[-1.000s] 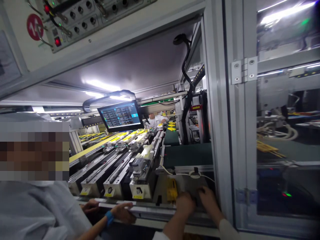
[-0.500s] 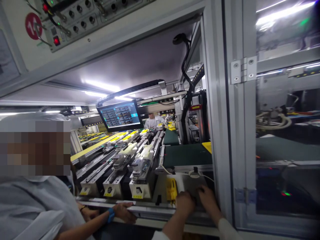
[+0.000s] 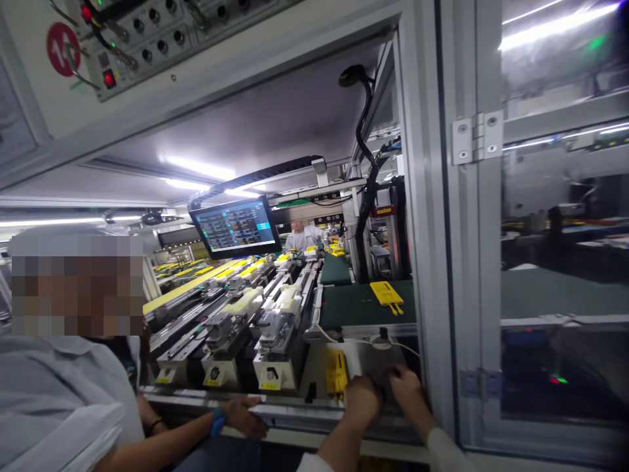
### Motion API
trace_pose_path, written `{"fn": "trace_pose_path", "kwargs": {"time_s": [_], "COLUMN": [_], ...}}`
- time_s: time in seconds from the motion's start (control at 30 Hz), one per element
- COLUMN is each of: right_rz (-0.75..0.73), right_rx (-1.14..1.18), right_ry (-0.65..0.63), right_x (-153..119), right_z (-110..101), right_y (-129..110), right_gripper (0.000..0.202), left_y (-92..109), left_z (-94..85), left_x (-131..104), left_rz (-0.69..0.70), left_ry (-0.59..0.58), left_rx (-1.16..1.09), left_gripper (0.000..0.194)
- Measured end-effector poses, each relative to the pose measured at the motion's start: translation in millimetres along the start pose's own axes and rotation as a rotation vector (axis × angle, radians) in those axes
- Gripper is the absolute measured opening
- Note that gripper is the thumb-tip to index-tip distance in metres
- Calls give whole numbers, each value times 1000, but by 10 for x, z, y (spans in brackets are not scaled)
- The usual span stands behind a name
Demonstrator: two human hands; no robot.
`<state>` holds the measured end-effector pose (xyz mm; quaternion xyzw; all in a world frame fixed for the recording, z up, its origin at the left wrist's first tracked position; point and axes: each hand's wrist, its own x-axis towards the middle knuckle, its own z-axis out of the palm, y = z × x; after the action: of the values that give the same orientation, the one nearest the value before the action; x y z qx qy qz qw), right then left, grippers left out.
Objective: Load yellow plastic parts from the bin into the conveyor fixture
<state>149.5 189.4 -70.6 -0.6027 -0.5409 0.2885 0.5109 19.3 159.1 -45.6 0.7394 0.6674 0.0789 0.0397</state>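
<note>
My left hand (image 3: 362, 398) rests at the front of a grey work surface (image 3: 339, 414), its fingers curled. To its right, my right hand (image 3: 407, 387) is also closed, fingertips bent inward toward the left one. Whatever lies between or under the fingers is hidden. Just left of my left hand, a yellow plastic piece (image 3: 337, 372) lies on the surface. Behind my hands a white cable (image 3: 405, 347) runs across the grey plate. Farther back, a flat yellow holder with two prongs (image 3: 386, 295) sits on the dark green belt (image 3: 344, 308).
A co-worker's hand (image 3: 243, 416) rests on the metal front rail (image 3: 289, 414) to my left. Rows of fixtures (image 3: 278, 328) stretch away beneath a monitor (image 3: 236, 226). A metal frame post (image 3: 430, 196) stands close on my right. Another person (image 3: 304, 237) is at the far end.
The yellow holder on the green belt has moved left, out from behind the frame post. The co-worker's head and body have shifted slightly. My hands have barely moved.
</note>
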Motion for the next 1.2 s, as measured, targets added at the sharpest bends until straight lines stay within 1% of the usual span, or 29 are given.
{"fn": "trace_pose_path", "kwargs": {"time_s": [0.13,0.23,0.5,0.6,0.77,0.9,1.07,1.2], "right_rz": [-13,-12,14,8,4,3,21,-4], "right_rx": [15,20,-24,-15,-8,-5,-24,-25], "right_ry": [3,4,-6,0,1,-16,-5,6], "right_x": [-7,-23,-29,-26,-20,-12,-21,-31], "right_z": [1,-1,0,-3,-9,-12,-18,-29], "right_y": [-4,-9,4,-8,-26,-27,-51,-80], "right_gripper": [36,36,36,34,37,37,37,38], "left_y": [-2,-1,21,8,-12,0,3,0], "left_z": [19,20,-39,-23,14,8,-7,8], "left_x": [10,16,-17,-8,7,6,8,16], "left_rz": [-18,-6,-15,-19,12,-7,13,2], "left_ry": [6,4,-26,-19,11,3,-6,-9], "left_rx": [-13,-11,13,3,-8,-8,7,18], "left_gripper": [33,34,35,34,34,35,36,36]}}
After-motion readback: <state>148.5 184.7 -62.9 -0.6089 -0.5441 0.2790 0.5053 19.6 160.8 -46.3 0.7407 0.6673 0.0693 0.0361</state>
